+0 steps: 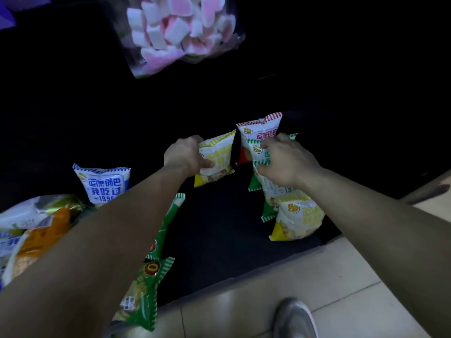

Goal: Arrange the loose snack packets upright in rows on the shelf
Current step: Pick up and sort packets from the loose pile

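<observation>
My left hand grips a yellow snack packet, held upright and slightly tilted on the dark shelf. My right hand pinches the top of a green packet that stands in a row. Behind it stands a red packet. In front of it stand another green packet and a yellow packet. A blue packet stands upright at the left. Green packets lie flat under my left forearm.
A clear bag of pink and white marshmallows hangs above the shelf. A pile of orange and white packets lies at the far left. Beige floor tiles and my shoe are below the shelf's front edge.
</observation>
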The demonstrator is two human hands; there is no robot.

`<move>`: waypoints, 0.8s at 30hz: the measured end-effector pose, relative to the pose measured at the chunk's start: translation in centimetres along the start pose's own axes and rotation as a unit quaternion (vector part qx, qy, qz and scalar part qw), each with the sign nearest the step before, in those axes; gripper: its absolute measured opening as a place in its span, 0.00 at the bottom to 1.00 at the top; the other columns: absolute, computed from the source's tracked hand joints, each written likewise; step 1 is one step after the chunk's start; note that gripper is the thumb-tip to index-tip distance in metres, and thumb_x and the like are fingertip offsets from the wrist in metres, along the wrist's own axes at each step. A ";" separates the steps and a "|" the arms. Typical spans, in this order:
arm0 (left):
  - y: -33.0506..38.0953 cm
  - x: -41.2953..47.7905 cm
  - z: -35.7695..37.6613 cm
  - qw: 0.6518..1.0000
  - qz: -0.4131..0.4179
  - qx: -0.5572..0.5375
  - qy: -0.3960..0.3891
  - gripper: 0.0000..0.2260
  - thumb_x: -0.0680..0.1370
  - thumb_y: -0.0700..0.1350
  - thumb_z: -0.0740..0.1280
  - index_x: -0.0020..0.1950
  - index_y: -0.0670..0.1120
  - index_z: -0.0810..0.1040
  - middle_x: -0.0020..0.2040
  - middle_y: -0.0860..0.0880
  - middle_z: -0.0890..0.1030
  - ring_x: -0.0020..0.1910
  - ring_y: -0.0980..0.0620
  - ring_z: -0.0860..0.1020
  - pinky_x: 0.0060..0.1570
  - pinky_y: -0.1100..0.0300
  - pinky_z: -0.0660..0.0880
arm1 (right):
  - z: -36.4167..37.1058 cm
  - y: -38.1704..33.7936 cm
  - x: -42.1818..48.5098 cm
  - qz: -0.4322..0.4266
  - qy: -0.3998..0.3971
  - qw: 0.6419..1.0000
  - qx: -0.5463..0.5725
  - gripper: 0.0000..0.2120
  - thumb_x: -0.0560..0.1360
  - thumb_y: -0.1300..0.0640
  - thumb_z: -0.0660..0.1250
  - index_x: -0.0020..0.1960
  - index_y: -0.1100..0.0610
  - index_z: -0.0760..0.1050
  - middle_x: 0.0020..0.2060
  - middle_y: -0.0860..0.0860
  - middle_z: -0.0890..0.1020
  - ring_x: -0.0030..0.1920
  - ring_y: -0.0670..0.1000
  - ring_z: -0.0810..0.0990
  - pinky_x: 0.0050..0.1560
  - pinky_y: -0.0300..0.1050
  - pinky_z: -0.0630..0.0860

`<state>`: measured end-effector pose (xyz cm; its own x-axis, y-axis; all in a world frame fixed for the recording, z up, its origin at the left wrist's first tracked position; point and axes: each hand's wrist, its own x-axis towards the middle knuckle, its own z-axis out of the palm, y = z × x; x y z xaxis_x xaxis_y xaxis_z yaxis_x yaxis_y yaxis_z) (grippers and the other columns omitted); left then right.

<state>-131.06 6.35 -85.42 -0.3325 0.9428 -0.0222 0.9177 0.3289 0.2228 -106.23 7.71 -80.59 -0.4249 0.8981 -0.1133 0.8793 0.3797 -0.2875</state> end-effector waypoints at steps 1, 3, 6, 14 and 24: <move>-0.1 0.6 0.2 1.000 0.001 -0.008 0.001 0.35 0.65 0.60 0.78 0.68 0.53 0.71 0.56 0.46 0.80 0.52 0.44 0.79 0.39 0.56 0.73 | 0.2 0.1 0.4 -0.001 0.001 1.000 -0.001 0.29 0.75 0.44 0.68 0.72 0.53 0.65 0.66 0.55 0.68 0.66 0.59 0.69 0.59 0.57 0.74; -0.1 1.5 0.7 1.000 0.004 -0.027 0.000 0.33 0.64 0.58 0.79 0.65 0.52 0.70 0.54 0.46 0.80 0.50 0.44 0.79 0.39 0.55 0.72 | 0.7 0.4 1.0 0.000 0.002 1.000 -0.003 0.30 0.75 0.44 0.68 0.73 0.53 0.64 0.67 0.55 0.68 0.66 0.59 0.69 0.58 0.56 0.74; -0.1 2.3 1.4 0.998 0.013 -0.059 0.009 0.30 0.65 0.55 0.79 0.61 0.51 0.69 0.55 0.46 0.77 0.50 0.44 0.76 0.39 0.53 0.69 | 1.4 0.7 1.4 0.002 0.009 1.000 -0.002 0.32 0.75 0.44 0.68 0.74 0.52 0.60 0.68 0.55 0.68 0.66 0.59 0.69 0.56 0.55 0.74; 0.3 2.1 2.3 0.989 0.039 0.111 0.089 0.31 0.71 0.60 0.72 0.68 0.47 0.69 0.62 0.42 0.72 0.61 0.40 0.70 0.54 0.46 0.70 | 2.6 -0.1 1.5 -0.009 0.016 1.000 -0.023 0.33 0.75 0.45 0.67 0.74 0.54 0.60 0.68 0.57 0.68 0.67 0.60 0.68 0.59 0.55 0.72; -2.2 -1.9 -3.9 0.990 0.080 0.105 0.058 0.35 0.71 0.61 0.71 0.72 0.49 0.66 0.66 0.45 0.72 0.64 0.42 0.70 0.58 0.46 0.70 | 0.3 -4.4 -1.0 -0.025 -0.002 0.999 -0.031 0.33 0.75 0.44 0.66 0.75 0.53 0.59 0.67 0.57 0.68 0.67 0.60 0.67 0.62 0.55 0.70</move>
<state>-133.34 3.66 -82.04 -0.1902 0.9754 0.1117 0.9817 0.1905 0.0074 -109.76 5.04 -79.47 -0.4700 0.8765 -0.1041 0.8682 0.4378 -0.2335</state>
